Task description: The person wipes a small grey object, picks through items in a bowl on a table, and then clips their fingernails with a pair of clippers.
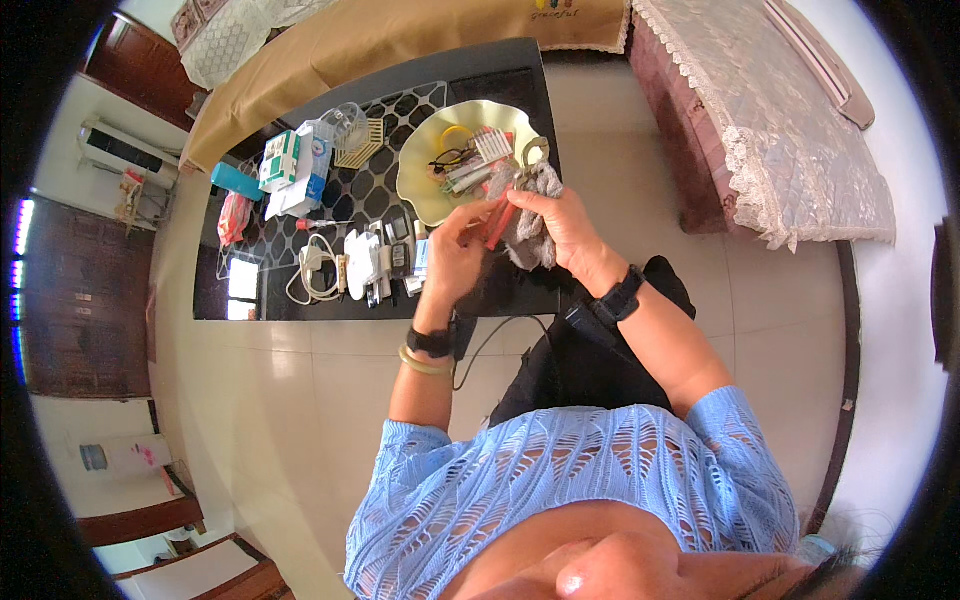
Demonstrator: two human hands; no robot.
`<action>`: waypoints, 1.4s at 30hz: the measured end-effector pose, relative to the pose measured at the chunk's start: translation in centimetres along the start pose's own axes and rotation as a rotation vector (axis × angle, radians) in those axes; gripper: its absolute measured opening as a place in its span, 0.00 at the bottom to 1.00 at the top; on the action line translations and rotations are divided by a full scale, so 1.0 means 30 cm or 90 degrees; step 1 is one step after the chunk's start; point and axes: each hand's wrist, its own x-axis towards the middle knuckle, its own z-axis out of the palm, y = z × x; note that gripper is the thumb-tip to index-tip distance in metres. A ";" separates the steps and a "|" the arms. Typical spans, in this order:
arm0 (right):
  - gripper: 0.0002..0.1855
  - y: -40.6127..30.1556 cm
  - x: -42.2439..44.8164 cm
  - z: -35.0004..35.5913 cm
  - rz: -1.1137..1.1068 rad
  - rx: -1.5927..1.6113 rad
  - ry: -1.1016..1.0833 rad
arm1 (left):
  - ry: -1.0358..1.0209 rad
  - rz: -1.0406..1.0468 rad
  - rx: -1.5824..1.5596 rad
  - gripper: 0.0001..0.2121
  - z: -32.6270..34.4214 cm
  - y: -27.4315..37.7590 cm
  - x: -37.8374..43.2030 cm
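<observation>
My left hand (459,251) and my right hand (559,225) meet at the near right rim of a pale yellow wavy-edged bowl (416,184). Between their fingers is a thin red item (499,225), its kind unclear. Grey knitted or fluffy fabric (534,240) hangs beside it, against my right fingers. A metallic claw-like piece (534,150) lies at the rim just beyond. Inside the bowl are a white comb-like piece (493,146), a yellow ring (454,137), dark-framed glasses (450,157) and other small items.
The bowl stands on a black table (502,296). To its left are a lattice basket (361,146), boxes (280,160), a blue cylinder (236,181), a red-handled screwdriver (319,223), a white cable (300,279) and several small items. A covered sofa (795,135) stands at the right.
</observation>
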 end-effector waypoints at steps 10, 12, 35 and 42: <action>0.15 0.048 0.066 0.041 -0.063 -0.124 0.063 | 0.023 -0.135 -0.072 0.08 -0.043 0.025 0.137; 0.14 0.048 0.073 0.041 -0.077 -0.155 0.101 | 0.007 -0.083 -0.020 0.07 -0.030 -0.024 0.151; 0.12 -0.026 -0.123 -0.002 -0.080 -0.172 0.132 | -0.056 0.026 0.014 0.36 0.150 -0.016 -0.022; 0.11 -0.074 -0.200 -0.042 -0.067 -0.299 0.053 | -0.170 -0.161 0.086 0.27 0.187 0.055 -0.052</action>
